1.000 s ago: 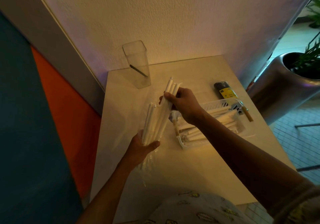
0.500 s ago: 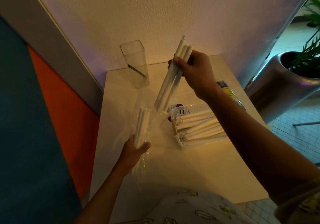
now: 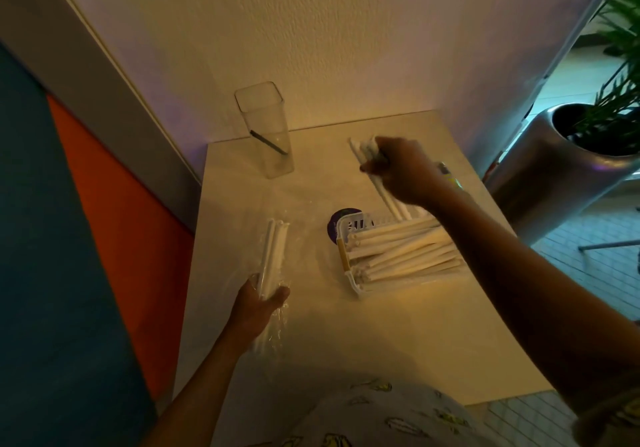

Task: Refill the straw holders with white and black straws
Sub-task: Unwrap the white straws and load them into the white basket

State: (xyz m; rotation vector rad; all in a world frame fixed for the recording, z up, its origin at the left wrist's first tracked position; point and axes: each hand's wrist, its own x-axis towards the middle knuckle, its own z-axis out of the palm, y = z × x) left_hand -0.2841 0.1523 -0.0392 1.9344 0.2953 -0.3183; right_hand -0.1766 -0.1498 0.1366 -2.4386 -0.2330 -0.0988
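My right hand [image 3: 403, 173] grips a small bunch of white straws [image 3: 388, 197], tilted so their lower ends reach the far side of the white basket [image 3: 346, 238], which lies full of white straws [image 3: 401, 252]. My left hand [image 3: 259, 304] holds a clear plastic bag with a few white straws [image 3: 273, 256] upright at the table's left side. A tall clear square holder [image 3: 266, 131] stands at the back near the wall with one black straw [image 3: 268, 141] leaning inside.
The pale table [image 3: 346, 342] sits in a corner against a textured wall. A round dark sticker [image 3: 334, 221] lies beside the basket. A dark packet with yellow print [image 3: 450, 178] peeks out behind my right wrist. A metal planter [image 3: 554, 169] stands off the table's right.
My right hand pulled a bunch of white straws up out of the bag, then swung right and down toward the basket. My left hand keeps the bag with fewer straws.
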